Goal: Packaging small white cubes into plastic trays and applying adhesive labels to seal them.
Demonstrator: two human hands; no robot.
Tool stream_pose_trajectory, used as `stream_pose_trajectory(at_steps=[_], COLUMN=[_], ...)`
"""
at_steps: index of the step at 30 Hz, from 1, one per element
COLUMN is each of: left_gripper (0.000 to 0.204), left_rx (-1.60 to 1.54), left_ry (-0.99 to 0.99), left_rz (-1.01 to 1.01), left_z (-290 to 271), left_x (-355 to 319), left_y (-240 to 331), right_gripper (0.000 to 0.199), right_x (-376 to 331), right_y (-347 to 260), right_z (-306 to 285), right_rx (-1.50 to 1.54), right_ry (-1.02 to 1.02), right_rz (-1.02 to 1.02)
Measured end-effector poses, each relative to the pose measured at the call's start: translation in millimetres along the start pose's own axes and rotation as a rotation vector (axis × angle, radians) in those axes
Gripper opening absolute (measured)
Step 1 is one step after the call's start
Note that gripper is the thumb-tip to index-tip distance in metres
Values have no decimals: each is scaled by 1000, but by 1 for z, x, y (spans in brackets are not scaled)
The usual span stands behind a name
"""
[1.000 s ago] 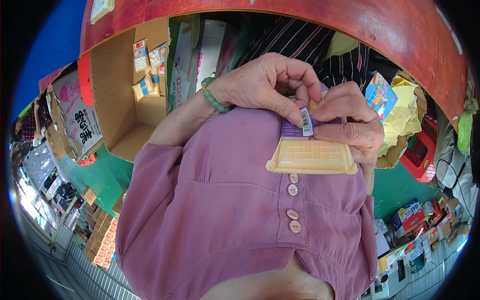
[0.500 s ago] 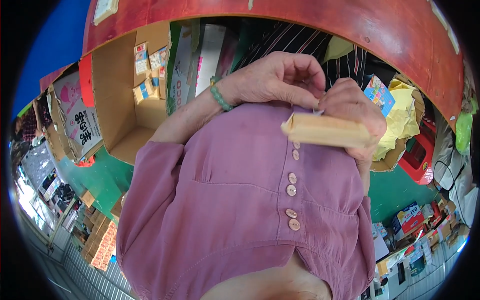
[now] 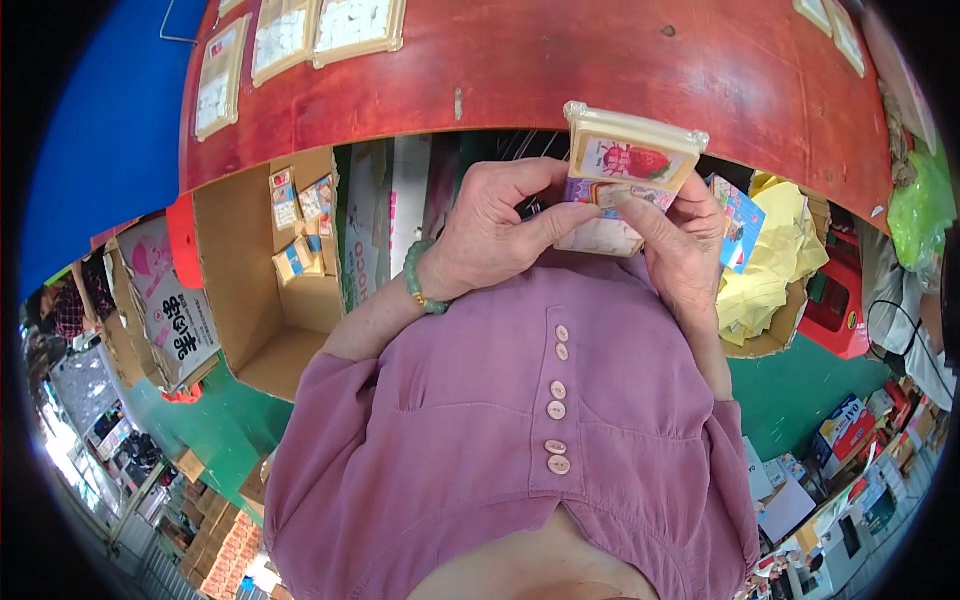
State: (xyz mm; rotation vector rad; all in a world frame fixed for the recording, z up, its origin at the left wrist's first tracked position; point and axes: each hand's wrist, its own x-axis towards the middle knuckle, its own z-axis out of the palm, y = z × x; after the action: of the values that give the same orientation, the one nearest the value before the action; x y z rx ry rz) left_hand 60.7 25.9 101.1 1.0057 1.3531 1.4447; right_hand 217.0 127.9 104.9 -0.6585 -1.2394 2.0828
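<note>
An open cardboard box (image 3: 265,300) sits at nine o'clock. The left hand (image 3: 495,235), wearing a green bead bracelet (image 3: 418,280), and the right hand (image 3: 680,240) pinch a cream snack pack (image 3: 625,165) at twelve o'clock, before a red table (image 3: 560,70).

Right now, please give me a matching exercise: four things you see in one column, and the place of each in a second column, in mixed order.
Things:
1. small cream packet
2. green bead bracelet
3. open cardboard box
4. yellow wrappers

Places:
A. on the left wrist
B. on the floor at the person's left
C. held up by both hands, left hand and right hand
D. in a box at the person's right

Pairs: 1-C, 2-A, 3-B, 4-D
</note>
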Motion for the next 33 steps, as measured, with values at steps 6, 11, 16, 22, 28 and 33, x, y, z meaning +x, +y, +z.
stream_pose_trajectory(at_steps=[6, 11, 16, 22, 28, 33], left_gripper=[24, 26, 25, 24, 25, 19], left_rx=[8, 28, 146, 85, 22, -50], left_ry=[-5, 0, 57, 87, 205, 427], left_rz=[21, 10, -131, -42, 95, -92], left_z=[-6, -12, -22, -27, -31, -77], left_x=[0, 1, -12, -26, -45, -89], left_y=[-9, -3, -4, -5, -13, -19], right_gripper=[29, 28, 28, 22, 23, 55], right_x=[4, 8, 10, 2, 11, 17], right_y=[0, 6, 10, 14, 20, 27], right_z=[-2, 5, 10, 0, 11, 37], right_rx=[-35, -123, -192, -163, -192, -392], right_ry=[-63, -88, -184, -131, -301, -597], right_rz=[185, 181, 212, 244, 244, 289])
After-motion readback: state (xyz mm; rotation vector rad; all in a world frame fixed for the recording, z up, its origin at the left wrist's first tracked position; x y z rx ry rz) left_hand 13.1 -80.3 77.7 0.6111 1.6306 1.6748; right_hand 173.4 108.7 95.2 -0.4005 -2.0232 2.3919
